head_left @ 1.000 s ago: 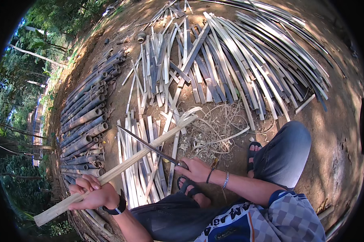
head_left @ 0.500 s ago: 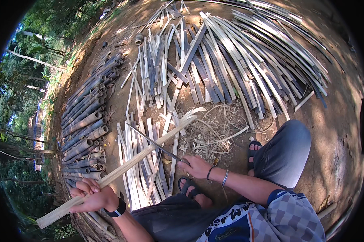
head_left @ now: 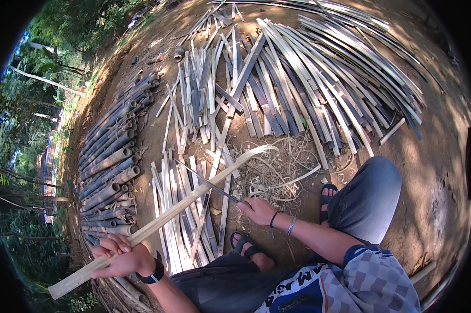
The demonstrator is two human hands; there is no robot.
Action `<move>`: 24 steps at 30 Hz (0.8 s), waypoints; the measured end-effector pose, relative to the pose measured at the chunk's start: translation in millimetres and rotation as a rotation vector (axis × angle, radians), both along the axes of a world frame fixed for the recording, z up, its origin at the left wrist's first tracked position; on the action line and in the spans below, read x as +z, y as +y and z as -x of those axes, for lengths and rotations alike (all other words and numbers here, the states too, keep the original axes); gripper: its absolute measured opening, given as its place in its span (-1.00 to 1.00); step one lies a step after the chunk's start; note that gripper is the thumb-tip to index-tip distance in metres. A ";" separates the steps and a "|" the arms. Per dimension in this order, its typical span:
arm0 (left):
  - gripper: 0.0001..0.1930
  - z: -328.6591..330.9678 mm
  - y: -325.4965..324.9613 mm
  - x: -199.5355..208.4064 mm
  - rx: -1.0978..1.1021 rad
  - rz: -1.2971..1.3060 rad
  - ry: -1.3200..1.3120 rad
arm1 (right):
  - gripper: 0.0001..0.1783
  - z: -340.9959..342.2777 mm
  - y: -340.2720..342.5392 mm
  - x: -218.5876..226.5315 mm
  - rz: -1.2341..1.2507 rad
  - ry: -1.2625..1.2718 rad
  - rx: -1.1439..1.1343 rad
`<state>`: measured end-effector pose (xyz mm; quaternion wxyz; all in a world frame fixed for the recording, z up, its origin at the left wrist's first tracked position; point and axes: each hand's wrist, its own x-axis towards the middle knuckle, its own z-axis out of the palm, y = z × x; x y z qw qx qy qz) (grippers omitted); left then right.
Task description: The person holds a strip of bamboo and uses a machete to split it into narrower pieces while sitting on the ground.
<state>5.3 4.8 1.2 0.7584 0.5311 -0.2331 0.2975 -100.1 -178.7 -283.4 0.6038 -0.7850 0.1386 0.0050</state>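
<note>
Where the knife meets the pole, its blade is hard to see. Left hand grips the pole, right hand the knife, above strips and shavings.

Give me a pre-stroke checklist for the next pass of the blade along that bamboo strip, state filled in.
1. Left hand grips the bamboo strip near its end: ok.
2. Right hand closed on the knife handle: ok.
3. Blade lies against the strip: ok.
4. Left fingers far from the blade: ok.
5. Sandalled feet lie close to the knife hand: not ok.
6. Blade sharpness: cannot tell.
</note>
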 end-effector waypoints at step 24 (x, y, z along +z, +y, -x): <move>-0.36 -4.9 -1.2 2.8 0.097 0.034 0.000 | -0.30 -11.3 -13.5 -13.9 -0.061 0.195 -0.039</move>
